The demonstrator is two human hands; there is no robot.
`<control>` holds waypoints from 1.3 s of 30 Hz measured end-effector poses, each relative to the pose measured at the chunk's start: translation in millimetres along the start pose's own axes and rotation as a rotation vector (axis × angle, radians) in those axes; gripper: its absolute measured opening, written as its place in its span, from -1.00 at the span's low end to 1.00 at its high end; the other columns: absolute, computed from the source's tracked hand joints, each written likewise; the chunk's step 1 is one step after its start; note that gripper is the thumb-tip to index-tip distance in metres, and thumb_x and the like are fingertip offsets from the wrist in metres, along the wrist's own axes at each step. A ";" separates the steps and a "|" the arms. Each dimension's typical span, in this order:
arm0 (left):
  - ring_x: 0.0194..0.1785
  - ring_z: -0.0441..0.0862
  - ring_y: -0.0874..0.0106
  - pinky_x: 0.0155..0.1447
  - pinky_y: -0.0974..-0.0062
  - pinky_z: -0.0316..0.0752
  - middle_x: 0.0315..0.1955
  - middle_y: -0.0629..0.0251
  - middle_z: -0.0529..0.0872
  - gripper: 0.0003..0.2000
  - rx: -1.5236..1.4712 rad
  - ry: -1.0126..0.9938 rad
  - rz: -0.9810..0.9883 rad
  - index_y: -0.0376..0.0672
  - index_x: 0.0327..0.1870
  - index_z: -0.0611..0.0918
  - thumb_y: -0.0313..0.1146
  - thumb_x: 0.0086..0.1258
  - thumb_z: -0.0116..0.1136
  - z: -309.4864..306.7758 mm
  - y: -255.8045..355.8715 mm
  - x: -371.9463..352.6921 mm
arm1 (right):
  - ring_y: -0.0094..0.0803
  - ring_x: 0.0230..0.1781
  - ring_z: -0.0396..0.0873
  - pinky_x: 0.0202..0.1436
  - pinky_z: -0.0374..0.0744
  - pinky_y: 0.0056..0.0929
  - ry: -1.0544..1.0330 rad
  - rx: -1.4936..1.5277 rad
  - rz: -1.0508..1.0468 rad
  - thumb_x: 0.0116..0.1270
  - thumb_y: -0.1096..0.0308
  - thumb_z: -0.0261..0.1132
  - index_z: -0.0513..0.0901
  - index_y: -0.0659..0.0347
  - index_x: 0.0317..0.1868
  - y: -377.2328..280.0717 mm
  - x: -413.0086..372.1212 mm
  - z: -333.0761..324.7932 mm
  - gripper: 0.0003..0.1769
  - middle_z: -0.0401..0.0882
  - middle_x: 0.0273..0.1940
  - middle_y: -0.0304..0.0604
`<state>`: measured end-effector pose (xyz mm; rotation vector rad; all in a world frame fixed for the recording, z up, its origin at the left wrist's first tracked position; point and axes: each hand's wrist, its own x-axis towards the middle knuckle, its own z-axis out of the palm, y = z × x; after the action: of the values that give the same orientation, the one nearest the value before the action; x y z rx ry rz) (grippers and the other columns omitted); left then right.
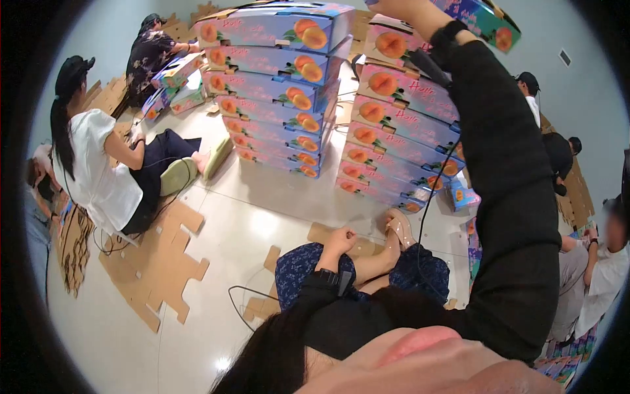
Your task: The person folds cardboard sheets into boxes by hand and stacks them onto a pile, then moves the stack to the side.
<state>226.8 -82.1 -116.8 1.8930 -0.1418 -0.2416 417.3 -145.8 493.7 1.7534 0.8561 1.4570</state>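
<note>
Up goes the reach: your right hand (401, 9) is at the very top of the view, over the right stack (387, 118) of printed fruit cartons, fingers cut off by the edge, so I can't tell whether they're spread or pinching. Your left hand (340, 241) rests by your knee, fingers curled loosely together, no carton in it. Watch that tilted carton (482, 26) beside your raised wrist! Whether you're touching it, I can't tell; if it's loose up there, a bump from your forearm could bring it down.

And here's the big worry: the black cable (441, 172) hanging past your sleeve and across the stack's front. Should it catch a carton corner, one tug could drag a layer out. The layers look uneven, though this curved view may exaggerate the lean.

Next door, the left stack (272, 85) stands close, just a narrow gap between; a shove sideways might set both rocking. Down below, your sandal (400, 228) sits near the stack's foot, so anything sliding off the front could land on it, and a stray kick might nudge the bottom carton. One hand up, one idle: little to steady a wobble!
</note>
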 end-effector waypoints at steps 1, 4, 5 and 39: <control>-0.24 0.69 0.16 -0.10 0.29 0.56 -0.37 0.10 0.74 -0.75 -0.001 0.000 -0.001 -0.18 -0.21 0.69 -0.23 0.18 0.22 -2.9 5.6 -2.8 | -0.03 0.04 0.40 0.09 0.37 -0.09 0.079 0.110 -0.028 0.00 0.10 0.29 0.67 0.06 -0.18 1.7 -1.3 -12.9 -0.63 0.46 -0.05 0.05; -0.24 0.69 0.18 -0.11 0.31 0.56 -0.37 0.11 0.73 -0.76 -0.009 -0.029 -0.007 -0.19 -0.21 0.68 -0.25 0.17 0.22 -2.6 3.7 -2.1 | 0.06 0.05 0.38 0.12 0.35 -0.05 0.256 0.292 -0.032 0.00 -0.04 0.38 0.54 0.05 0.18 9.2 -20.8 -62.5 -0.29 0.42 0.00 0.13; -0.24 0.69 0.18 -0.11 0.31 0.56 -0.37 0.11 0.73 -0.76 0.013 -0.025 0.013 -0.20 -0.22 0.68 -0.26 0.18 0.22 -3.4 6.0 -2.6 | 0.08 0.06 0.38 0.14 0.35 -0.04 0.238 0.285 0.005 0.01 -0.06 0.39 0.49 0.05 0.25 15.4 -31.8 -74.4 -0.23 0.41 0.03 0.14; -0.31 0.71 0.32 -0.14 0.40 0.57 -0.43 0.17 0.75 -0.79 0.113 -0.160 -0.103 -0.25 -0.24 0.67 -0.29 0.25 0.18 -16.2 14.0 -2.6 | 0.05 0.09 0.49 0.16 0.47 -0.10 0.212 0.190 0.577 -0.02 0.09 0.43 0.54 0.22 0.14 145.0 -229.0 -93.4 -0.31 0.50 0.10 0.15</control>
<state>228.3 -71.3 -98.2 1.9953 -0.1689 -0.4645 298.5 -406.5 505.9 2.1290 0.6303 2.0148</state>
